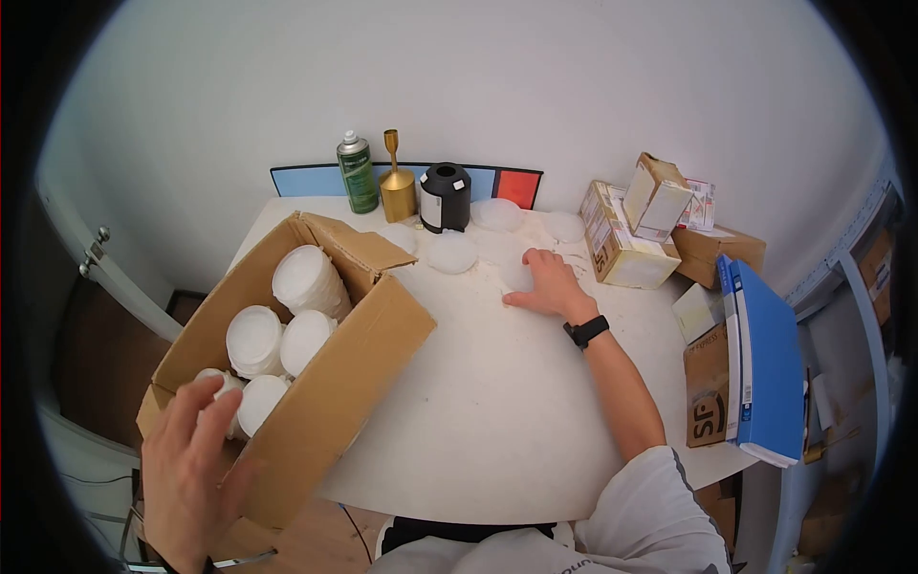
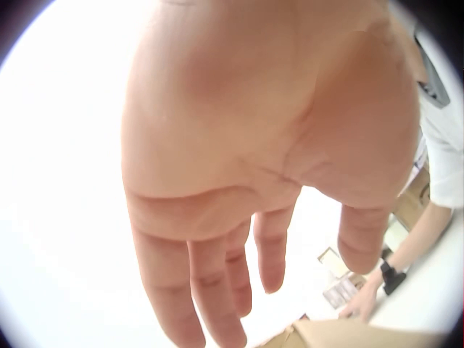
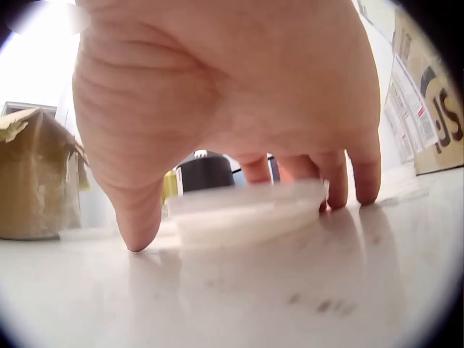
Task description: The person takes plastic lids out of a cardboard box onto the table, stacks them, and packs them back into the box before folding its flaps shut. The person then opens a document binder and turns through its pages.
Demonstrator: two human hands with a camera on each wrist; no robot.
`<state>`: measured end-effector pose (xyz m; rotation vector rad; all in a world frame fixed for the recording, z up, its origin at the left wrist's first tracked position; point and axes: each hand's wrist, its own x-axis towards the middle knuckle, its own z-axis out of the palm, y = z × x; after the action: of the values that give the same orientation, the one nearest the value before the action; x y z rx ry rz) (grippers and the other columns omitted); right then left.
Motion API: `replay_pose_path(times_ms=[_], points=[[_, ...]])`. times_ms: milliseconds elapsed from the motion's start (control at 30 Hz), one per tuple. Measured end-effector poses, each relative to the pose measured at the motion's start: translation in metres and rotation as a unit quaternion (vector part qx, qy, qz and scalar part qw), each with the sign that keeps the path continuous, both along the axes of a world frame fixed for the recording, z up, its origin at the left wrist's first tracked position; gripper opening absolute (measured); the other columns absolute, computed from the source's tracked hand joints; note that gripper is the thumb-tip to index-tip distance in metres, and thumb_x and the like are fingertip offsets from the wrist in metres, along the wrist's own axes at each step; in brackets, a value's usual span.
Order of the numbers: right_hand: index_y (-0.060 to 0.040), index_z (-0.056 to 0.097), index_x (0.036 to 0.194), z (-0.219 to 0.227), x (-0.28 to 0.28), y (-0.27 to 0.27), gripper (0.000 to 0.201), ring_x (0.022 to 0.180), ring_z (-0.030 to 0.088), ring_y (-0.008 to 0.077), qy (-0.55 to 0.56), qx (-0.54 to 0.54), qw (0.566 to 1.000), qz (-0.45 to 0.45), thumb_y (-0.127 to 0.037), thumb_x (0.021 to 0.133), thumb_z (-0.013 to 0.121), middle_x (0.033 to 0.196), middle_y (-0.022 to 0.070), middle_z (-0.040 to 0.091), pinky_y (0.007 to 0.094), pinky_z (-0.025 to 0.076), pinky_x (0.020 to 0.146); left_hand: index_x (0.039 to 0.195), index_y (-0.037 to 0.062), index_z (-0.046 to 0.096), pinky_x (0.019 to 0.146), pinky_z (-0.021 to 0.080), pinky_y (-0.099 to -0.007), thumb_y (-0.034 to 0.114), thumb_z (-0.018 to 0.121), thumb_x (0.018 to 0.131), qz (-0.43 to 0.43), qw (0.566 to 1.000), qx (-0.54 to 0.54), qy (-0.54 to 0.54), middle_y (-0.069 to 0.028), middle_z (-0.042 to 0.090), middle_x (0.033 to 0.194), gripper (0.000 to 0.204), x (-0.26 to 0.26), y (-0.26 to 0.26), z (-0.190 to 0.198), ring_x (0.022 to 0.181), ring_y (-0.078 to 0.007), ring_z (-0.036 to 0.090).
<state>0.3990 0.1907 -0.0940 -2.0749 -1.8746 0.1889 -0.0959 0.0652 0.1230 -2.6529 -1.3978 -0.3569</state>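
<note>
My left hand (image 1: 186, 459) hovers over the near left end of an open cardboard box (image 1: 378, 359), palm empty and fingers loosely extended. Stacks of round white plastic containers (image 1: 253, 340) fill that box. On the table, my right hand (image 1: 553, 287) reaches down with its fingers spread. Seen from the right wrist, a shallow round translucent plastic container (image 3: 246, 210) sits beneath the palm. Fingertips are right at its right edge, while the thumb stands a little off to its left. Other round translucent pieces (image 1: 451, 253) lie just beyond this hand.
At the back stand a green spray can (image 1: 358, 174), a gold candlestick (image 1: 396, 191) and a black cylinder (image 1: 445, 198). Small cardboard parcels (image 1: 636, 253) are piled at the back right. A blue binder (image 1: 770, 364) stands upright along the right edge of the white table (image 1: 469, 430).
</note>
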Motion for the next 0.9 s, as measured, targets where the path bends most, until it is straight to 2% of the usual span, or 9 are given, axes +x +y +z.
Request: replay_pose_path(times_ms=[133,200,300,467,600,667,733,800,900], points=[[-0.0019,0.059,0.121,-0.012,-0.001,0.009,0.067,0.12,0.059,0.0389,-0.046,-0.027,0.998,-0.039,-0.044,0.075,0.085,0.124,0.0226,0.062,0.0449,0.051,0.1,0.137,-0.0012,0.066,0.091,0.057,-0.0406,0.014,0.076,0.096,-0.204,0.962,-0.092,-0.158,-0.0188,0.07,0.129,0.045,0.029,-0.046,-0.008,0.117,-0.0355,0.068],[-0.0012,0.059,0.12,0.007,0.002,-0.003,0.066,0.116,0.06,0.0392,-0.037,-0.081,0.996,-0.023,-0.042,0.075,0.083,0.122,0.023,0.063,0.0461,0.052,0.097,0.112,0.001,0.077,0.084,0.058,-0.0447,0.026,0.08,0.092,-0.219,0.934,-0.143,-0.242,-0.0174,0.076,0.111,0.032,0.069,-0.049,-0.03,0.099,-0.0361,0.072],[-0.0013,0.058,0.118,0.038,0.018,-0.021,0.063,0.109,0.063,0.0378,0.007,-0.129,0.992,0.009,-0.041,0.075,0.082,0.117,0.0221,0.065,0.046,0.054,0.092,0.117,0.0052,0.067,0.078,0.055,-0.0415,0.017,0.084,0.082,-0.241,0.936,-0.166,-0.193,-0.0116,0.068,0.113,0.041,0.133,-0.027,-0.06,0.093,-0.0332,0.069],[-0.0041,0.057,0.116,0.087,0.053,-0.053,0.057,0.099,0.066,0.0272,0.134,-0.064,0.989,0.017,-0.04,0.08,0.08,0.11,0.0144,0.065,0.0387,0.054,0.087,0.125,-0.0016,0.063,0.091,0.054,-0.0473,0.015,0.074,0.092,-0.216,0.943,-0.158,-0.199,-0.0199,0.066,0.113,0.038,0.266,0.088,-0.135,0.109,-0.0412,0.064],[-0.0042,0.053,0.124,0.09,0.089,-0.059,0.053,0.105,0.067,0.0185,0.349,-0.007,0.936,0.054,-0.04,0.091,0.075,0.118,0.0095,0.063,0.0328,0.058,0.077,0.127,-0.0035,0.06,0.101,0.052,-0.0495,0.01,0.069,0.092,-0.207,0.947,0.103,-0.226,-0.0235,0.062,0.13,0.039,0.361,0.212,-0.253,0.116,-0.0413,0.065],[-0.0031,0.053,0.129,0.094,0.091,-0.064,0.055,0.115,0.068,0.0256,0.543,0.093,0.824,0.133,-0.038,0.092,0.074,0.126,0.0127,0.06,0.0409,0.063,0.089,0.122,-0.0027,0.063,0.101,0.052,-0.0502,0.012,0.069,0.092,-0.18,0.97,0.047,-0.156,-0.0229,0.064,0.127,0.034,0.374,0.22,-0.261,0.117,-0.0409,0.064],[-0.0015,0.047,0.146,0.095,0.1,-0.065,0.069,0.13,0.063,0.0358,0.574,0.097,0.795,0.167,-0.044,0.096,0.069,0.143,0.02,0.054,0.05,0.06,0.103,0.103,-0.0005,0.07,0.099,0.052,-0.0502,0.018,0.069,0.092,-0.144,0.985,-0.095,-0.028,-0.0191,0.069,0.113,0.022,0.38,0.215,-0.258,0.118,-0.0388,0.064],[-0.0004,0.035,0.159,0.098,0.097,-0.064,0.083,0.137,0.058,0.042,0.707,0.137,0.646,0.253,-0.051,0.099,0.06,0.157,0.0276,0.045,0.053,0.057,0.105,0.093,0.0009,0.072,0.096,0.053,-0.0484,0.019,0.074,0.089,-0.141,0.984,-0.082,-0.076,-0.0153,0.071,0.104,0.018,0.377,0.187,-0.247,0.115,-0.0381,0.064],[-0.0041,0.027,0.165,0.104,0.092,-0.064,0.084,0.144,0.048,0.0499,0.761,0.128,0.559,0.303,-0.054,0.102,0.052,0.165,0.0338,0.031,0.0593,0.051,0.11,0.106,0.0031,0.073,0.092,0.055,-0.048,0.023,0.083,0.083,-0.141,0.988,-0.048,-0.048,-0.0167,0.069,0.11,0.033,0.375,0.183,-0.243,0.114,-0.0369,0.063]])
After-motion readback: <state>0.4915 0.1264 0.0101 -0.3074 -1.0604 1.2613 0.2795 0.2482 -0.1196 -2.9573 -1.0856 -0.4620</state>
